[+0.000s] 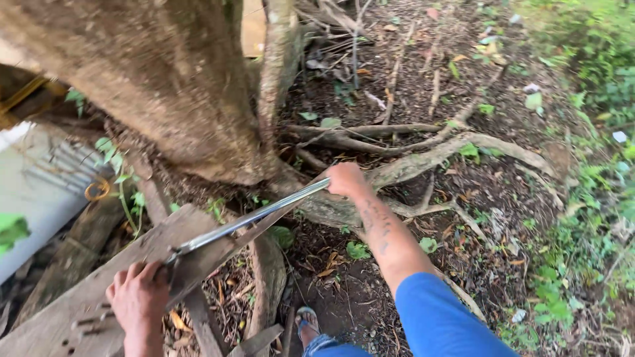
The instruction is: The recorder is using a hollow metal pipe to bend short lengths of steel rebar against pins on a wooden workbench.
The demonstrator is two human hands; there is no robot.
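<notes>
Both hands grip a long metal bar [248, 219] just below the tree trunk [159, 79]: the right hand [345, 178] closed around its far end, the left hand [139, 297] clamping its near end against a weathered plank [79, 291], apparently for leverage.

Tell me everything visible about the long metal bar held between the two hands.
The metal bar is long, slim, straight and silvery with a shiny surface. It slants from lower left to upper right, across a weathered wooden plank and in front of the tree trunk base. The left hand grips its lower end, where a darker fitting shows; the right hand closes around its upper end, near the roots. Its tips are hidden.
</notes>
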